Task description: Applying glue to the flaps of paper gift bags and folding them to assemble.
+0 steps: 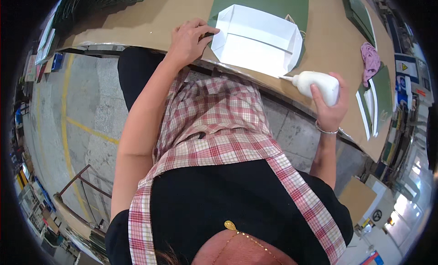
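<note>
a: how do the fingers stand?

b: the right hand (332,98) is clamped round a white squeeze bottle (317,84), thumb on the near side, other fingers about the base end. the left hand (188,42) has bent fingers, tips at the left end of a white tray (258,46); whether they pinch its wall or only rest against it, one cannot tell.

a: and the bottle's tip?

b: the bottle lies nearly level, its thin nozzle (286,78) pointing left at the tray's near right corner. touching or just clear, the view does not settle.

a: where exactly is the tray?

b: open side up on a green panel (299,7), by the near edge of the table (155,23).

a: how does the person do this well?

b: it looks like a gluing step, so a light, even squeeze and a steady draw along the edge should serve best. too hard a squeeze could flood the corner. the left fingers would do well to steady the tray without pushing its thin wall inward.

a: anything farther out?

b: a pink cloth (370,62) lies on the table's right side, probably handy for stray drops.
</note>
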